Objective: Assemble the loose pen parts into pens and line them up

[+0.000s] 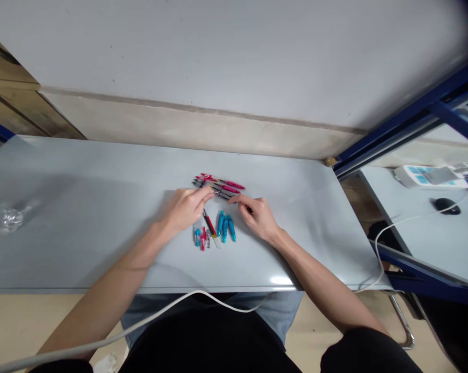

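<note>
My left hand (186, 208) pinches a small, thin, shiny piece (217, 192), perhaps a pen part, between thumb and fingertips. Close on its right, my right hand (258, 215) is curled with the index finger reaching to the tail of the dark pens (226, 192); whether it grips anything is hidden. Pink pens (231, 184) lie just beyond the fingertips. On the near side are several blue barrel pieces (225, 228), red and dark refills (210, 226), and small clear, pink and blue pen parts (202, 239).
Crumpled clear plastic (11, 220) lies at the far left of the grey table (101, 207). A white cable (195, 293) crosses the near edge. To the right, behind a blue frame (416, 269), are a black mouse (447, 205) and a power strip (430, 177).
</note>
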Tool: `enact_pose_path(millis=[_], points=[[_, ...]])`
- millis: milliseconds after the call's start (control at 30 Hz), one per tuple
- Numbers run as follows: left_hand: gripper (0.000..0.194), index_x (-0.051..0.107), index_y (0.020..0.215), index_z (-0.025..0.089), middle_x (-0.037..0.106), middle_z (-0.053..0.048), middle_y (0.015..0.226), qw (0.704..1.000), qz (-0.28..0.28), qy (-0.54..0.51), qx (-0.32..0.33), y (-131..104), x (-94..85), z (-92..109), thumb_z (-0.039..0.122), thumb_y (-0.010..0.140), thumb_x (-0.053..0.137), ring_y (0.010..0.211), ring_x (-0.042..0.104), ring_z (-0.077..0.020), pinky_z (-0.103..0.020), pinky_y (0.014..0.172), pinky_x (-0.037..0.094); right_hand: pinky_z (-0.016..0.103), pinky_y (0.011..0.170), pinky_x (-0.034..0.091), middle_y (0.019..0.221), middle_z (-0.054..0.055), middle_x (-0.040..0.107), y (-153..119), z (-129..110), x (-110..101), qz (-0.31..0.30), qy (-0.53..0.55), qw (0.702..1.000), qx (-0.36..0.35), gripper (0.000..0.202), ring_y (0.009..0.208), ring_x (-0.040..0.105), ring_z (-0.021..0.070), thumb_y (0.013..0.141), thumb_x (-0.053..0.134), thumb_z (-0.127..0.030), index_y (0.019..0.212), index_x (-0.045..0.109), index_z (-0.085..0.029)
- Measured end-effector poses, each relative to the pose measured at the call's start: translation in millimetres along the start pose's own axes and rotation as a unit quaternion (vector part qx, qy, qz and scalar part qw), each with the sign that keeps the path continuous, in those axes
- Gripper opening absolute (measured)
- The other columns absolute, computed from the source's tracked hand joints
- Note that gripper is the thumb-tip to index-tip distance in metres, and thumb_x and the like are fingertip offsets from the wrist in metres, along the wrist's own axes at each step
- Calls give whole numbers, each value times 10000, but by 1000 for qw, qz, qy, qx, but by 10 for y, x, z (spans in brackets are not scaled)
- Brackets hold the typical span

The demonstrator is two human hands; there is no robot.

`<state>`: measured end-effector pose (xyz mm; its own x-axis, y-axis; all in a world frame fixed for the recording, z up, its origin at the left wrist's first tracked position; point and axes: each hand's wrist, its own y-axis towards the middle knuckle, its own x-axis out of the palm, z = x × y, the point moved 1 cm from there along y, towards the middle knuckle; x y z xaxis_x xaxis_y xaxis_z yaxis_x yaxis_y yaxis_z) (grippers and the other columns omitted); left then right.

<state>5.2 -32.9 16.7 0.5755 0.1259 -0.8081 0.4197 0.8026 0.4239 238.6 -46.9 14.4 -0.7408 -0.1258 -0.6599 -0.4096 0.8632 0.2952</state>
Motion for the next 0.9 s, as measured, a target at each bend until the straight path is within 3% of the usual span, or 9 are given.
enact_pose_path(millis=[333,700,900], points=[[188,636,1096,214,639,27,643,999,1,-36,-16,19,-33,30,264,1029,468,545,599,-121,-243,581,399,223,559,312,544,-75,350,7,18,13,-3,-1,1000,13,351,464,277,95,876,412,-89,1011,727,-167],[194,668,1013,231,662,11,693,1000,0,-30,-4,5,14,-1,279,1020,480,562,569,-120,-252,583,398,224,539,307,549,-67,338,22,17,-6,-3,9,999,36,332,469,278,103,895,412,-111,1007,718,-175],[177,669,983,234,676,14,697,1000,5,-13,-3,25,2,-41,253,1006,494,576,588,-125,-251,590,386,224,534,308,585,-70,366,38,-8,1,7,47,998,33,301,493,315,103,966,450,-200,1181,654,-155]])
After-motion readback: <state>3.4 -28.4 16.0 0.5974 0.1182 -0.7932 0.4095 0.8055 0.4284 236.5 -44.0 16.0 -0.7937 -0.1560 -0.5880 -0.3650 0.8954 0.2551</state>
